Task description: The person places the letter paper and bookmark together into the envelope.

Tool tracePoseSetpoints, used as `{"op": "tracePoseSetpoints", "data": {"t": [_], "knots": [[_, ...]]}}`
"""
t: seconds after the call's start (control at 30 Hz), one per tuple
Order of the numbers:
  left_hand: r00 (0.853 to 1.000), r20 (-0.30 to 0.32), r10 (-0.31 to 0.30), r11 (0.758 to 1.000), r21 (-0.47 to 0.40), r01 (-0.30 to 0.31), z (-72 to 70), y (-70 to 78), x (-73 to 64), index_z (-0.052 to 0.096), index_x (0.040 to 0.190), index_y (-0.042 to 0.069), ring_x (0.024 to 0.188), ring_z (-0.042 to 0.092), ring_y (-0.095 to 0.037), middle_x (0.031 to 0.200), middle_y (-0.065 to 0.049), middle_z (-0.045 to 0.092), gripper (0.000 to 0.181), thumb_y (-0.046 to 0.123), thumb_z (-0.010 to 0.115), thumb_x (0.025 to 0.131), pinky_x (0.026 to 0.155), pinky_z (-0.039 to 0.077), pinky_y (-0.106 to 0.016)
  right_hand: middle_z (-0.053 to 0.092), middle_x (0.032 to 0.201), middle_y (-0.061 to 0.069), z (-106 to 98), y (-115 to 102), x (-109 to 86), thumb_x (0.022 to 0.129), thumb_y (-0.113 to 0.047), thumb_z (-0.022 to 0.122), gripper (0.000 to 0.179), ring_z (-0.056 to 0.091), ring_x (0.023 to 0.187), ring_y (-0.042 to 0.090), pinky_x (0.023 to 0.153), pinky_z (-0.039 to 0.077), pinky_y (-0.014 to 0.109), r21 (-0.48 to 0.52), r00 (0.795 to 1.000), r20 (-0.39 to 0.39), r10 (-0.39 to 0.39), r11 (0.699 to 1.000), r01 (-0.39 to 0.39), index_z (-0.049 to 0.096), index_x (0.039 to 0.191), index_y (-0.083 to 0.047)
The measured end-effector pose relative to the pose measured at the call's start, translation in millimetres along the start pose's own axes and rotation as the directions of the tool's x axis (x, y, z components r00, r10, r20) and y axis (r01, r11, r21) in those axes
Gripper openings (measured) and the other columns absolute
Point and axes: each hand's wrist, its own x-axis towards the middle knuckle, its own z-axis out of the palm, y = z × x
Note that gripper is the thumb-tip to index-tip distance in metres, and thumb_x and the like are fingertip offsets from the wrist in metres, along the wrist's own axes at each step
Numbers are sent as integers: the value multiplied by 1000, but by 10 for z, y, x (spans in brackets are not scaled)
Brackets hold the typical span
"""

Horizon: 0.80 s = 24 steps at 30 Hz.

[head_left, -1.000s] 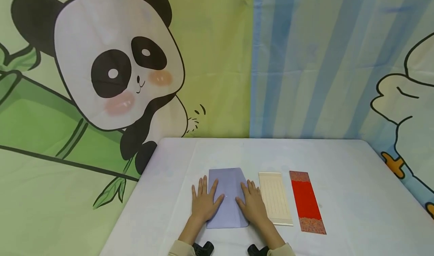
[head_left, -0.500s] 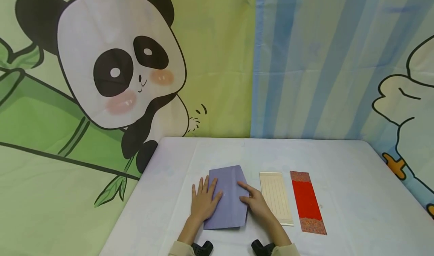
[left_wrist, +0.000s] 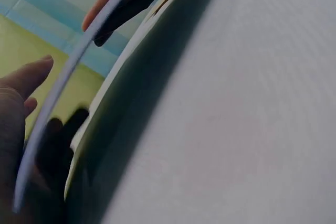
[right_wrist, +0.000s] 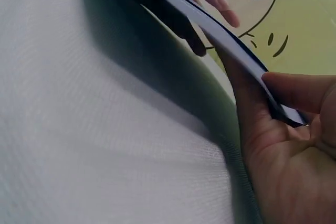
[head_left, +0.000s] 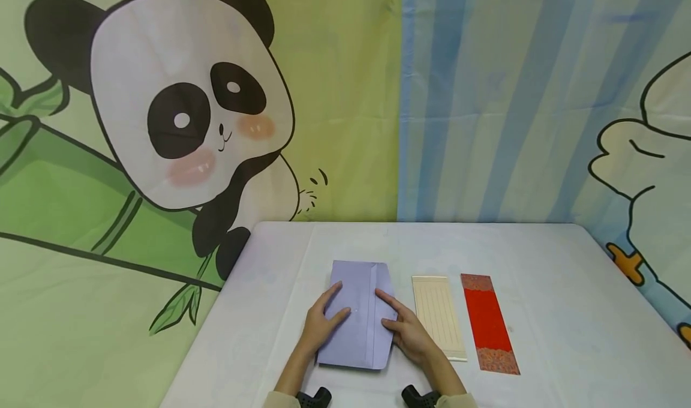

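A lavender paper envelope [head_left: 351, 336] with a long flap seam down its right part is held between both hands, face up. My left hand [head_left: 317, 325] grips its left edge, thumb and index finger on top and the other fingers underneath. On the opposite edge, my right hand [head_left: 412, 334] pinches it the same way. The right wrist view shows the envelope [right_wrist: 226, 40] nearly edge-on, raised over the cloth, with the right thumb [right_wrist: 299, 88] on one face and fingers behind the other. Edge-on too, the envelope [left_wrist: 63, 74] crosses the left wrist view.
Right of the envelope lies a cream lined sheet [head_left: 439, 318], and beyond it a red strip [head_left: 490, 324] with patterned ends. All are over a white-covered table [head_left: 550, 288]. Behind it hangs a cartoon panda backdrop [head_left: 345, 96]. Black wrist mounts [head_left: 315, 398] sit near the sleeves.
Both hands lay flat on the envelope; the right lifted its edge first, then the left took the other edge. The envelope now shows its seamed side and is lifted. Sheet and strip stay put.
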Motion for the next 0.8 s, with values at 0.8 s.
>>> {"op": "tracePoseSetpoints", "data": {"t": [0.8], "knots": [[964, 235, -126, 961, -211, 177, -120, 328, 74, 62, 118, 6, 122, 45, -22, 123, -4, 59, 35, 10, 66, 83, 101, 32, -41, 15, 152, 9, 24, 17, -3, 88, 13, 42, 61, 8, 134, 26, 93, 37, 22, -329, 989, -84, -124, 940, 90, 31, 144, -6]]}}
